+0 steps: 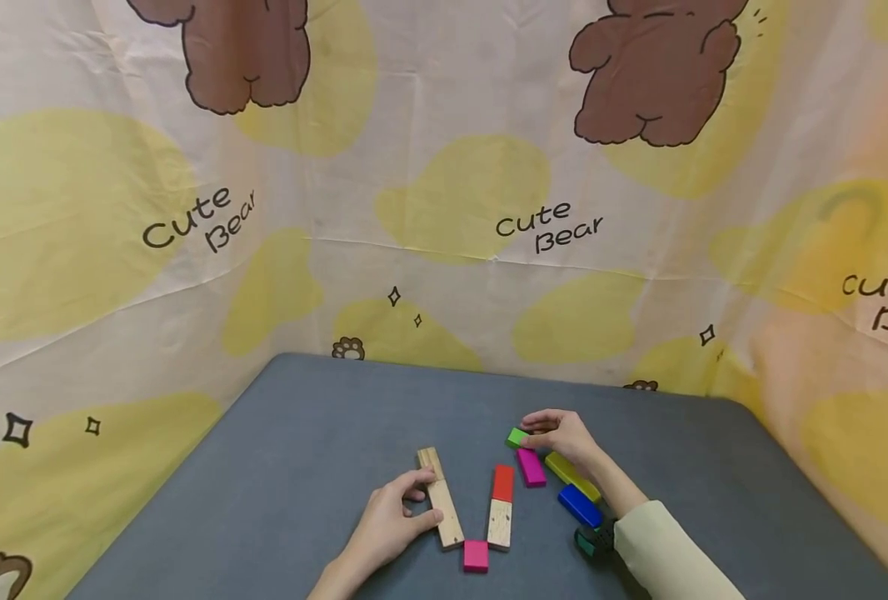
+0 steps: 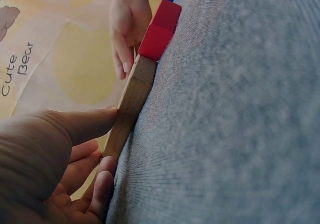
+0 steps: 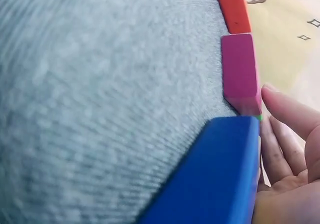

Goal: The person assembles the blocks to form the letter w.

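"Lining up blocks end to end on the grey cloth-covered table (image 1: 324, 450) looks like the step in hand. What lies furthest left?"

"The left hand (image 1: 391, 517), just left of the bottom middle of the frame. Its thumb and fingers touch a long, pale wooden strip (image 1: 447, 517), perhaps two blocks end to end, slanting down to the right. I can't tell whether they pinch it or merely steady it."

"After that?"

"Near the bottom edge, a small pink square-faced block (image 1: 476, 556), close by the strip's lower end. Up and right of it, a pale wooden block (image 1: 500, 525), with a bright red rectangular block (image 1: 503, 482) at its upper end."

"Then?"

"Right of centre, in the lower half, a small bright green block (image 1: 515, 438), at the upper end of a magenta rectangular block (image 1: 531, 468). The right hand (image 1: 564, 437) seems to pinch the green one between thumb and fingers."

"And further right?"

"A long yellow block (image 1: 564, 471), with a glossy blue block (image 1: 581, 505) just beside it, lower down."

"So what does the next move call for?"

"I'd say squaring the green block to the magenta one, then loosening the fingers without nudging either."
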`<state>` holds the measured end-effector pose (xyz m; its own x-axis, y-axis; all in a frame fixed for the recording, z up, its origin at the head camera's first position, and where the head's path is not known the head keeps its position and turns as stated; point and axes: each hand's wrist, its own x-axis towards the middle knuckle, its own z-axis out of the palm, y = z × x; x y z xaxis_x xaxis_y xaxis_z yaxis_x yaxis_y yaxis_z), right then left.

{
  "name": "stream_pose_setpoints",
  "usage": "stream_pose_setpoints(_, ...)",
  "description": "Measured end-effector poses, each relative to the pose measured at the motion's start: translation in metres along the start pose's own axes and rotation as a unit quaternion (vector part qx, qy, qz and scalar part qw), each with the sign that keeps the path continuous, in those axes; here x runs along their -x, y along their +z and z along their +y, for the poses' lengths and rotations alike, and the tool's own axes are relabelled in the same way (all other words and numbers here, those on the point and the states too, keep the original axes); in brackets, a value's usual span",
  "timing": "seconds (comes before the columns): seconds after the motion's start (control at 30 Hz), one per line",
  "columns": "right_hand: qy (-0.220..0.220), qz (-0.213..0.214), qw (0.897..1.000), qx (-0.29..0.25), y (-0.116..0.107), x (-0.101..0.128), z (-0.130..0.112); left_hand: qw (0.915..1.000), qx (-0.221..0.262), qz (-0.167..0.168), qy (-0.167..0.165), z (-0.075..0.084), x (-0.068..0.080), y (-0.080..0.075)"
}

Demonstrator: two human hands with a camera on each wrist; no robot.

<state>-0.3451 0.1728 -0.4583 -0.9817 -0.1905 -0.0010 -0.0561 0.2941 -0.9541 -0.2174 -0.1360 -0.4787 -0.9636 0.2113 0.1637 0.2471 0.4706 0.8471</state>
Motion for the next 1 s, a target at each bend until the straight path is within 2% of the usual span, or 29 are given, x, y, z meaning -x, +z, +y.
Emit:
stream_pose_setpoints(0.53, 0.02, 0.033, 0.999, 0.022, 0.0062, -0.0054, 0.003, 1.0, -0.005, 0.001, -0.001, 0.0022, -0.0018, -0.0011)
stream_pose_setpoints(1.0, 0.019, 0.041, 0.999, 0.001, 0.0051, -0.0038, 0.0072, 1.0, 0.004, 0.0, -0.005, 0.0023, 0.0001, -0.001)
